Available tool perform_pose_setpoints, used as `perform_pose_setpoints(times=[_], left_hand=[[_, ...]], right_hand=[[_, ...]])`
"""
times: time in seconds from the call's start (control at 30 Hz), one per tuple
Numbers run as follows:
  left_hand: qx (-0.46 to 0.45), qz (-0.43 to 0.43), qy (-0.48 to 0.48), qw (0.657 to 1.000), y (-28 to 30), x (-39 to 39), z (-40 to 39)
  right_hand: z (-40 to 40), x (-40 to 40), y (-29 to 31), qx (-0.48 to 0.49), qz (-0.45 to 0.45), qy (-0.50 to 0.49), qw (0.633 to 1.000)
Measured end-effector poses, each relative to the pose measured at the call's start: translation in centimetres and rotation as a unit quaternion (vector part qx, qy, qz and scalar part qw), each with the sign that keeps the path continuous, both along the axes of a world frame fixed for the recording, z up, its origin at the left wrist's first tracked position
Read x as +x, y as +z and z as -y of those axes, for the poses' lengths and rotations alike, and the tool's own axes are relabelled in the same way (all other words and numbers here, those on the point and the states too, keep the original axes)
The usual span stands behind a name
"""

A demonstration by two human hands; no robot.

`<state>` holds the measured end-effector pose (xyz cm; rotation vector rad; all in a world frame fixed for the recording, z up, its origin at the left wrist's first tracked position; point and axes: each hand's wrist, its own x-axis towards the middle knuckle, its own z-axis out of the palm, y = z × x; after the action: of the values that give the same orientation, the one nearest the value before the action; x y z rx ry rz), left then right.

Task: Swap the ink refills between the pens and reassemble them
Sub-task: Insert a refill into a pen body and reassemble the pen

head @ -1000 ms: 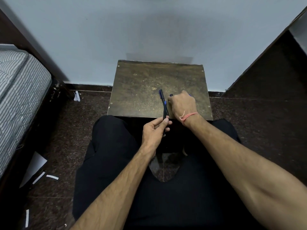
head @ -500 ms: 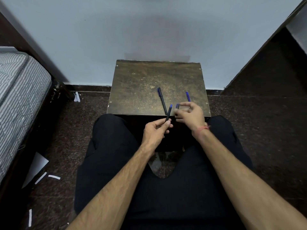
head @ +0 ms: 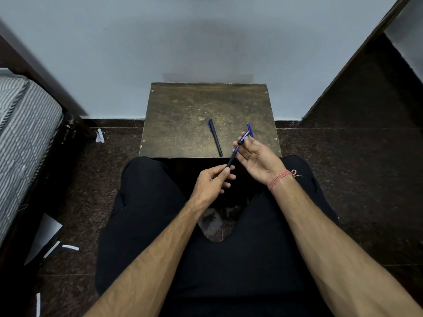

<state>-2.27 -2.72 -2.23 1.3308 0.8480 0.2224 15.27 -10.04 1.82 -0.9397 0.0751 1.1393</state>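
My left hand (head: 214, 183) pinches the lower end of a black pen barrel (head: 231, 159) that points up and to the right, with a blue piece showing at its top. My right hand (head: 256, 160), palm up, holds a short blue pen piece (head: 243, 137) in its fingertips, close to the barrel's upper end. A whole black pen (head: 215, 137) lies on the small brown table (head: 183, 124). Another blue piece (head: 250, 129) lies on the table just behind my right fingers.
The table stands against a pale wall, with its front edge above my knees. A striped mattress (head: 23, 133) is at the left. Paper scraps (head: 68, 247) lie on the dark floor at the left.
My right hand has lifted off the table, turned palm up and now holds a blue piece by the barrel's tip. The black pen has been left on the table.
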Motion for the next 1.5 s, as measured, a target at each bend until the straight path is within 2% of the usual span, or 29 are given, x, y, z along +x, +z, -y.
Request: perform_pose_setpoints(times=[0.23, 0.5, 0.67, 0.87, 1.03, 1.5], left_hand=[[-0.012, 0.011, 0.011, 1.000, 0.3, -0.1, -0.1], [-0.026, 0.020, 0.022, 0.999, 0.2, -0.1, -0.3], [-0.036, 0.024, 0.037, 0.998, 0.5, -0.2, -0.3], [-0.059, 0.037, 0.019, 0.997, 1.5, -0.2, -0.2], [-0.041, 0.037, 0.023, 0.998, 1.0, -0.3, -0.6], [-0.066, 0.053, 0.028, 0.996, 0.4, -0.4, -0.2]], right_hand=[[-0.1, -0.4, 0.2, -0.008, 0.012, 0.017, 1.000], [-0.3, -2.2, 0.6, -0.062, 0.125, 0.129, 0.982], [-0.2, -2.1, 0.8, -0.070, 0.145, 0.124, 0.979], [-0.5, -1.9, 1.0, -0.100, 0.125, 0.070, 0.985], [-0.3, -1.7, 1.3, -0.098, 0.074, 0.079, 0.989], [0.4, -2.1, 1.6, -0.103, 0.043, 0.072, 0.991]])
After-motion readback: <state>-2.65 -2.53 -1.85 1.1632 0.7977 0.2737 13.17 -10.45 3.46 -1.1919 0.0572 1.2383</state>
